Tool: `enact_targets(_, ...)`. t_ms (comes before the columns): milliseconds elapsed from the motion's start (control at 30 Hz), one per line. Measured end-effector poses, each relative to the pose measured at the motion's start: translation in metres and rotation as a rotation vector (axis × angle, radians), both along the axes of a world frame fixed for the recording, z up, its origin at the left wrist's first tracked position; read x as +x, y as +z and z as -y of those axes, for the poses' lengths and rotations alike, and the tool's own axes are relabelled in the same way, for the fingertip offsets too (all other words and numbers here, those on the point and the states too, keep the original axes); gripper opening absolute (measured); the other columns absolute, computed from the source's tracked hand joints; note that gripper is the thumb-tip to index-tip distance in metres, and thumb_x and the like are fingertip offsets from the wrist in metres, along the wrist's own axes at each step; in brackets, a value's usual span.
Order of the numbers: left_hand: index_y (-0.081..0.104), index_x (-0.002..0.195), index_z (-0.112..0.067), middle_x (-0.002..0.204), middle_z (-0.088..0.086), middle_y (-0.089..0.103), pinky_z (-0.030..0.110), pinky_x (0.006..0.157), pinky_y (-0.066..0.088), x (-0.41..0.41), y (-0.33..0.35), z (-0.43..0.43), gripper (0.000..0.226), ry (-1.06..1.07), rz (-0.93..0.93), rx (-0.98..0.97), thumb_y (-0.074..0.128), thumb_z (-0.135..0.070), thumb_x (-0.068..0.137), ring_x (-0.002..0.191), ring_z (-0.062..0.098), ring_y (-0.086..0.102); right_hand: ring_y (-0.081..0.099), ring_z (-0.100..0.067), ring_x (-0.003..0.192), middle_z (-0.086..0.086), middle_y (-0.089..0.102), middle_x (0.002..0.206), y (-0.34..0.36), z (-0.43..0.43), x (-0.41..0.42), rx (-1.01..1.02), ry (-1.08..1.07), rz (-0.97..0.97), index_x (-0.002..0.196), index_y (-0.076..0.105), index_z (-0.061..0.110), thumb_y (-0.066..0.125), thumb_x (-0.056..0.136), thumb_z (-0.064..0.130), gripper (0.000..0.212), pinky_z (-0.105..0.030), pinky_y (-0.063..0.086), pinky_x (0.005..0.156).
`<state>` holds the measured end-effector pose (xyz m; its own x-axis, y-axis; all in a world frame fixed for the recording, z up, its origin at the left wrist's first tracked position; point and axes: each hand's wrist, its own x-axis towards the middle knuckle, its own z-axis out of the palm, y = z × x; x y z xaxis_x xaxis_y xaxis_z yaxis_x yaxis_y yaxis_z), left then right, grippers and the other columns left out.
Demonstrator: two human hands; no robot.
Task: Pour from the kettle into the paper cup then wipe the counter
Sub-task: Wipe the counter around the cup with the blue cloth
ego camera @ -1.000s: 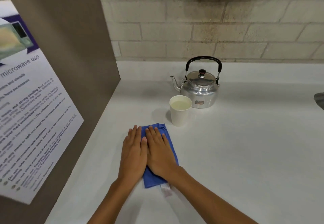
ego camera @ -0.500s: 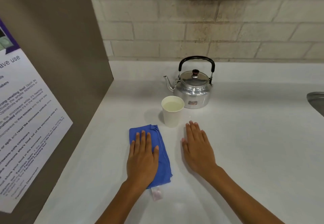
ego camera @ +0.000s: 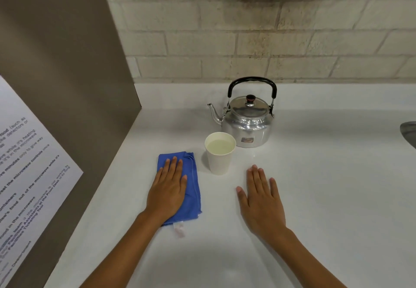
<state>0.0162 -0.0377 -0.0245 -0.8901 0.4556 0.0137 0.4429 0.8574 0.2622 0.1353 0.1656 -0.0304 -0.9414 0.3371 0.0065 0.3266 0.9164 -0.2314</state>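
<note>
A silver kettle (ego camera: pixel 247 125) with a black handle stands upright on the white counter (ego camera: pixel 326 186), spout pointing left. Just in front of it is a white paper cup (ego camera: pixel 219 159) filled with pale liquid. A folded blue cloth (ego camera: pixel 192 186) lies flat to the left of the cup. My left hand (ego camera: pixel 167 194) rests palm down on the cloth, fingers flat and together. My right hand (ego camera: pixel 261 200) lies flat on the bare counter to the right of the cup, holding nothing.
A brown side panel (ego camera: pixel 67 73) with a white microwave notice (ego camera: pixel 27 175) walls off the left. A brick wall (ego camera: pixel 247 28) runs behind the counter. The rim of a metal sink (ego camera: pixel 409 132) shows at the right edge.
My right hand has come off the cloth and moved right onto the bare counter. My left hand has stayed flat on the cloth. Kettle and cup have not moved.
</note>
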Motion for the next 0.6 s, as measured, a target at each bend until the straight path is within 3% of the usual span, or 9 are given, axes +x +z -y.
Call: enact_targets(600,0.017,0.141,-0.002,0.152,0.018,0.021,0.042,0.116,0.015,-0.142,0.002,-0.051,0.049,-0.081,-0.095,-0.048,0.024,-0.023,0.097,0.14,0.031,0.017,-0.025,-0.009,0.139,0.006,-0.019,0.155,-0.001,0.003,-0.003,-0.054,-0.017,-0.026,0.137,-0.027,0.021,0.006,0.094,0.048,0.06,-0.037,-0.015,0.116)
